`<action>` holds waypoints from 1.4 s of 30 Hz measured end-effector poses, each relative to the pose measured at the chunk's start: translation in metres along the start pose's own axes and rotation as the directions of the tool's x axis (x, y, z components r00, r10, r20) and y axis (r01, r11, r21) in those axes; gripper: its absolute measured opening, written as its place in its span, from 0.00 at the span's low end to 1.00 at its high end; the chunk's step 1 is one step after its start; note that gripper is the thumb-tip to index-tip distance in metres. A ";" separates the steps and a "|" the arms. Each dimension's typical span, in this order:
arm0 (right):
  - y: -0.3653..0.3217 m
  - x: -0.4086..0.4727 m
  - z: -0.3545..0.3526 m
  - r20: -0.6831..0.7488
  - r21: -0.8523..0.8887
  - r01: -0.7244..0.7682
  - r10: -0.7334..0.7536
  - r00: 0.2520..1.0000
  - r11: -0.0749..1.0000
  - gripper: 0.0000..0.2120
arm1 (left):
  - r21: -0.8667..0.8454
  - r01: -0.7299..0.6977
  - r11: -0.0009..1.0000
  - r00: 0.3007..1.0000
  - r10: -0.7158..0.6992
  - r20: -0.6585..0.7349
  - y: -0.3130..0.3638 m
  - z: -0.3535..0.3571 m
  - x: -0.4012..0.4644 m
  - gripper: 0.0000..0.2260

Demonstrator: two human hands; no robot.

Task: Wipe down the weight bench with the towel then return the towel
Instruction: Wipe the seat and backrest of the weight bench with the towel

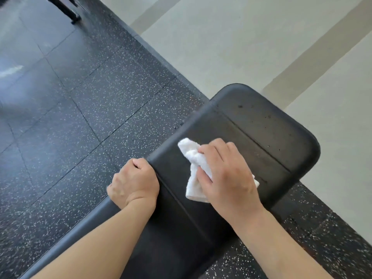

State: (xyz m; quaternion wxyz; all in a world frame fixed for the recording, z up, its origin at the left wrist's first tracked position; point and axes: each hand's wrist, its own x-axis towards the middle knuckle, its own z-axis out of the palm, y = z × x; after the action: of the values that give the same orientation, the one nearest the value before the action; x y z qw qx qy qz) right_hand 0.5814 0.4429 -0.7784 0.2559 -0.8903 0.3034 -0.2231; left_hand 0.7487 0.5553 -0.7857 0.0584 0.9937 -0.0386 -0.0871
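Now, right hand: I press the crumpled white towel flat on the bench, fingers curled over it.
Left hand: my fingers are wrapped tight around the bench's left edge.
Bench: black pad, a seam running across it, small specks near the far end.
Floor: dark speckled rubber tiles, pale flooring beyond.

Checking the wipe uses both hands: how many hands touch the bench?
2: the left hand grips the bench's left edge; the right hand presses the towel on its top.
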 end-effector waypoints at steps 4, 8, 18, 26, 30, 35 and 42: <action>0.022 -0.064 -0.030 -0.071 0.019 -0.035 0.036 0.997 0.999 0.15 | -0.007 -0.012 1.000 1.000 0.012 -0.004 0.001 0.000 -0.002 0.19; 0.024 -0.052 -0.027 -0.084 -0.059 -0.031 0.026 0.996 0.998 0.12 | -0.023 -0.008 1.000 1.000 0.008 -0.002 0.000 -0.001 -0.002 0.18; 0.017 0.065 0.012 -0.076 -0.181 -0.035 0.022 0.997 0.983 0.12 | -0.082 0.019 0.996 1.000 -0.019 -0.003 0.003 -0.006 -0.006 0.17; 0.027 -0.027 -0.029 0.016 -0.091 0.051 -0.050 0.999 0.995 0.11 | -0.081 0.020 0.997 1.000 -0.020 0.008 0.002 -0.005 -0.004 0.18; 0.033 -0.050 -0.041 0.070 -0.073 0.041 -0.036 0.997 0.996 0.12 | -0.092 0.013 0.996 1.000 -0.013 0.004 0.001 -0.006 -0.004 0.17; 0.028 -0.021 -0.030 0.078 -0.127 0.069 -0.059 0.995 0.990 0.13 | -0.107 0.026 0.994 1.000 -0.027 -0.012 0.002 -0.006 -0.005 0.20; -0.002 0.069 0.029 0.041 -0.185 0.080 -0.073 0.996 0.979 0.14 | -0.135 0.050 0.990 0.998 -0.054 -0.025 0.002 -0.005 -0.006 0.19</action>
State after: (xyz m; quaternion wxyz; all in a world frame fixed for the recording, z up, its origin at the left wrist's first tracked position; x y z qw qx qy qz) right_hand 0.6478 0.4082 -0.7827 0.1676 -0.9251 0.2842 -0.1881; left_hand 0.7438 0.5547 -0.7797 0.1236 0.9893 -0.0060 -0.0769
